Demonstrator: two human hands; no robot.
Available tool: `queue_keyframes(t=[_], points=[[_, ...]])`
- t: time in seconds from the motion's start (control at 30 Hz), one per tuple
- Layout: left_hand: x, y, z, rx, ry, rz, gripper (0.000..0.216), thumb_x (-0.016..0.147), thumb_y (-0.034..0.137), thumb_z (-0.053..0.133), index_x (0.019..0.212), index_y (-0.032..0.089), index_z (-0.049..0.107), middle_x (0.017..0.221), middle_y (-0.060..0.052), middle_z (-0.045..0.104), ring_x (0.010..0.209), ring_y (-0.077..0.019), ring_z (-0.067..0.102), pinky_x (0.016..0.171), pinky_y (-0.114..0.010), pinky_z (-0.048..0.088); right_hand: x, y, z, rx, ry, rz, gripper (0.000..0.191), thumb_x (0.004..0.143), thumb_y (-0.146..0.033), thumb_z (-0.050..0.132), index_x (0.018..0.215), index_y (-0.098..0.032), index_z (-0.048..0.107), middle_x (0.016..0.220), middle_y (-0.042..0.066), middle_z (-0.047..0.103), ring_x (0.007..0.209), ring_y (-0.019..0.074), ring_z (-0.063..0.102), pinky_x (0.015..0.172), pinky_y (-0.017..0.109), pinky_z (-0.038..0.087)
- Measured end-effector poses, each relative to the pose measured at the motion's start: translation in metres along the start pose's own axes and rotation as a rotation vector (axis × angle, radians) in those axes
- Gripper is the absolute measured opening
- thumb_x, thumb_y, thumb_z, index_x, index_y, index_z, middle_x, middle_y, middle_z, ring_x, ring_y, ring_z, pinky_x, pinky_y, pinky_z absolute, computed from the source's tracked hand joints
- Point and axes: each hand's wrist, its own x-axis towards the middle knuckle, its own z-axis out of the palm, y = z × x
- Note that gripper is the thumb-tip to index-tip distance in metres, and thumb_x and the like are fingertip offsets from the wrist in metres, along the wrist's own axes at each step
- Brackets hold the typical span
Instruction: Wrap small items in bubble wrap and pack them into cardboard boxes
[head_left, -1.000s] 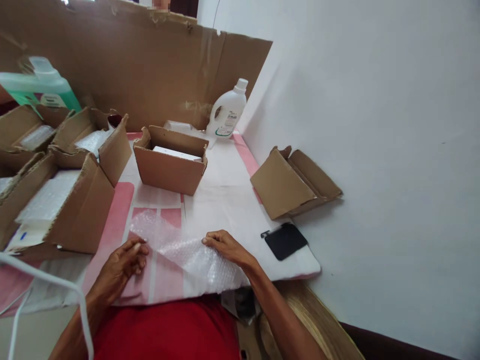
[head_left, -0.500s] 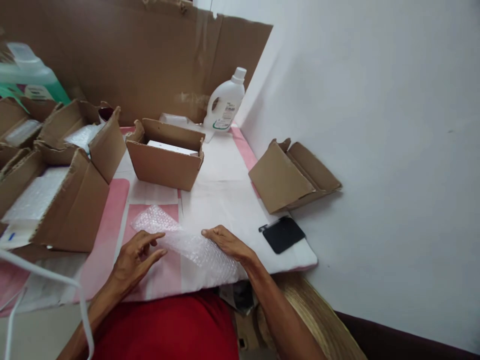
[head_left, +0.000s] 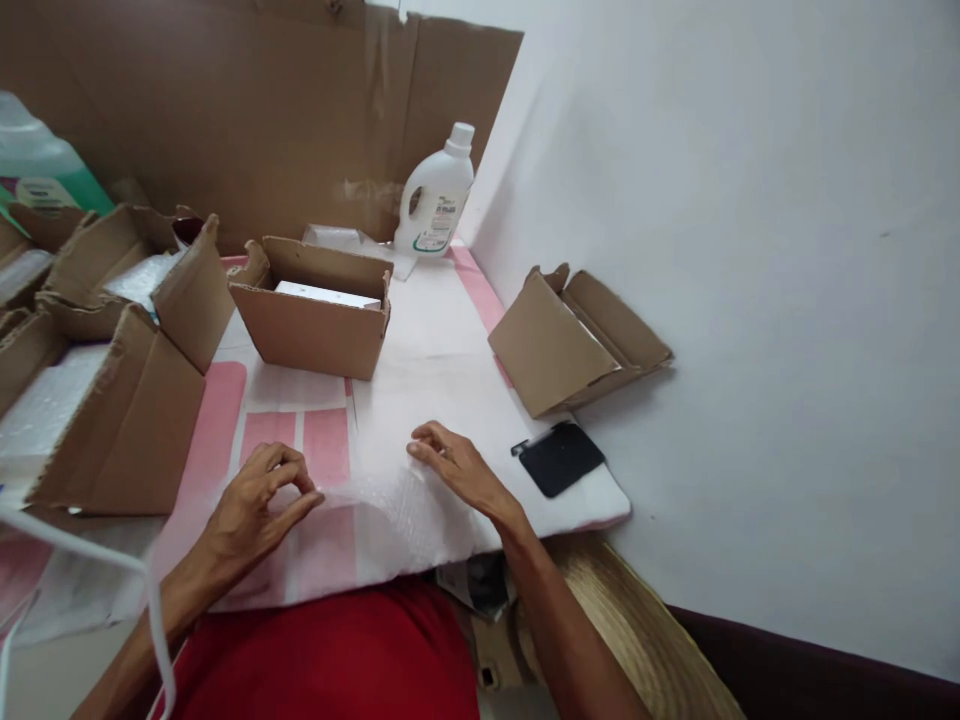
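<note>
My left hand (head_left: 259,505) pinches the left end of a clear sheet of bubble wrap (head_left: 409,510) between thumb and forefinger. The sheet hangs low over the near edge of the white and pink padded table. At its upper right, my right hand (head_left: 457,470) has thumb and fingers curled together on the wrap; the exact grip is partly hidden. A flat black rectangular piece (head_left: 562,460) with a small tab lies on the table, right of my right hand.
A cardboard box (head_left: 307,335) with a white item inside stands ahead. Another cardboard box (head_left: 555,345) leans by the right wall. Several boxes with bubble wrap crowd the left, near a green-liquid bottle (head_left: 60,180). A white jug (head_left: 437,195) stands behind; a white cable (head_left: 82,545) crosses lower left.
My left hand has closed from a loose, open pose into a pinch on the wrap. The wrap's far left part has been drawn in toward me. The view has shifted slightly.
</note>
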Motion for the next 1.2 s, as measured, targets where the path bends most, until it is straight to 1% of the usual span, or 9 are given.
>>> queue_keyframes(t=[0.07,0.17,0.33,0.5,0.6,0.7,0.87,1.0,1.2], points=[[0.004,0.003,-0.006,-0.037,-0.042,-0.023,0.025,0.084,0.047,0.069,0.073,0.025,0.067,0.085,-0.002,0.063,0.086,-0.0198,0.060,0.080,-0.031,0.047,-0.006,-0.018,0.001,-0.111,0.048,-0.118,0.044,0.086,-0.054,0.073,0.112,-0.020,0.065,0.110,0.007,0.069,0.103,0.0211,0.061,0.091,0.035,0.046],[0.009,0.007,-0.010,-0.114,-0.142,-0.080,0.030,0.081,0.051,0.071,0.069,0.024,0.063,0.081,-0.001,0.064,0.080,-0.0185,0.060,0.077,-0.030,0.046,-0.011,-0.036,0.016,-0.184,-0.087,-0.280,0.057,0.075,-0.051,0.086,0.121,-0.024,0.066,0.123,0.006,0.068,0.117,0.0237,0.058,0.102,0.038,0.044],[0.009,0.011,-0.012,-0.177,-0.249,-0.156,0.032,0.086,0.050,0.064,0.070,0.023,0.059,0.072,0.001,0.061,0.069,-0.0157,0.055,0.066,-0.026,0.042,-0.011,-0.034,0.038,-0.238,-0.197,-0.336,0.016,0.094,-0.034,0.071,0.106,-0.024,0.074,0.106,0.003,0.075,0.103,0.0197,0.063,0.097,0.035,0.046],[0.001,0.013,-0.021,-0.167,-0.382,-0.154,0.031,0.093,0.048,0.053,0.077,0.023,0.061,0.077,-0.001,0.063,0.069,-0.0158,0.056,0.065,-0.026,0.043,-0.017,-0.034,0.028,-0.138,-0.253,-0.263,0.023,0.095,-0.042,0.069,0.108,-0.024,0.076,0.111,0.004,0.075,0.107,0.0203,0.064,0.096,0.034,0.046],[-0.004,0.017,-0.026,-0.171,-0.451,-0.138,0.030,0.096,0.046,0.047,0.083,0.023,0.060,0.080,-0.001,0.064,0.073,-0.0159,0.057,0.068,-0.026,0.045,-0.021,-0.039,0.025,-0.123,-0.252,-0.264,0.017,0.099,-0.033,0.063,0.098,-0.023,0.077,0.101,0.002,0.077,0.099,0.0181,0.066,0.093,0.031,0.046],[-0.005,0.020,-0.026,-0.155,-0.432,-0.127,0.030,0.098,0.046,0.044,0.085,0.023,0.060,0.082,-0.001,0.064,0.074,-0.0157,0.057,0.070,-0.026,0.045,-0.021,-0.042,0.029,-0.149,-0.264,-0.287,0.017,0.099,-0.028,0.062,0.094,-0.022,0.078,0.093,0.002,0.077,0.091,0.0169,0.068,0.087,0.030,0.048],[-0.007,0.026,-0.027,-0.132,-0.376,-0.110,0.029,0.099,0.044,0.044,0.085,0.023,0.060,0.084,-0.001,0.064,0.076,-0.0158,0.058,0.071,-0.026,0.045,-0.025,-0.045,0.040,-0.174,-0.176,-0.329,0.022,0.089,-0.041,0.076,0.102,-0.023,0.077,0.100,0.004,0.076,0.096,0.0197,0.067,0.089,0.032,0.048],[-0.011,0.031,-0.031,-0.155,-0.374,-0.073,0.029,0.100,0.042,0.044,0.087,0.023,0.061,0.084,-0.001,0.064,0.075,-0.0147,0.059,0.071,-0.025,0.045,-0.030,-0.052,0.044,-0.285,-0.161,-0.410,0.010,0.093,-0.024,0.069,0.100,-0.020,0.076,0.097,0.004,0.076,0.091,0.0187,0.067,0.087,0.032,0.048],[-0.018,0.024,-0.030,-0.101,-0.383,0.027,0.026,0.102,0.034,0.042,0.090,0.023,0.063,0.084,0.001,0.064,0.075,-0.0116,0.060,0.071,-0.023,0.046,-0.037,-0.064,0.045,-0.577,-0.146,-0.464,0.012,0.093,-0.013,0.059,0.094,-0.017,0.070,0.094,0.006,0.072,0.089,0.0199,0.065,0.085,0.032,0.049]])
